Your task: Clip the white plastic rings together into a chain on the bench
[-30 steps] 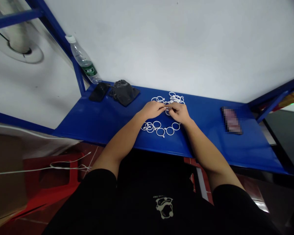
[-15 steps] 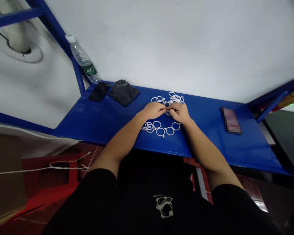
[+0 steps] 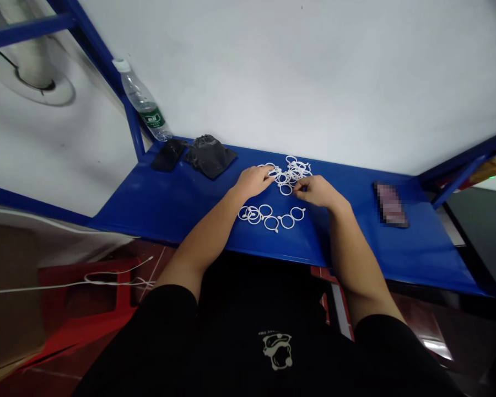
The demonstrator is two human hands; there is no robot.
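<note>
White plastic rings lie on a blue shelf [image 3: 182, 204]. A loose pile of rings [image 3: 294, 167] sits near the back, and a row of rings [image 3: 273, 216] lies closer to me. My left hand [image 3: 254, 181] reaches into the left side of the pile, its fingertips pinched on a white ring. My right hand [image 3: 317, 191] rests on the shelf just right of a single ring [image 3: 285, 189]. Its fingers are curled together and I cannot make out whether they hold anything.
A plastic water bottle [image 3: 143, 102] leans against the blue frame post at the back left. A black pouch [image 3: 168, 153] and a crumpled black bag [image 3: 210, 154] lie beside it. A phone [image 3: 391, 203] lies on the shelf's right. A red stool [image 3: 82, 309] stands below left.
My hands, which were joined on one ring at the centre, have come apart. The left went forward to the pile and the right slid to the right.
</note>
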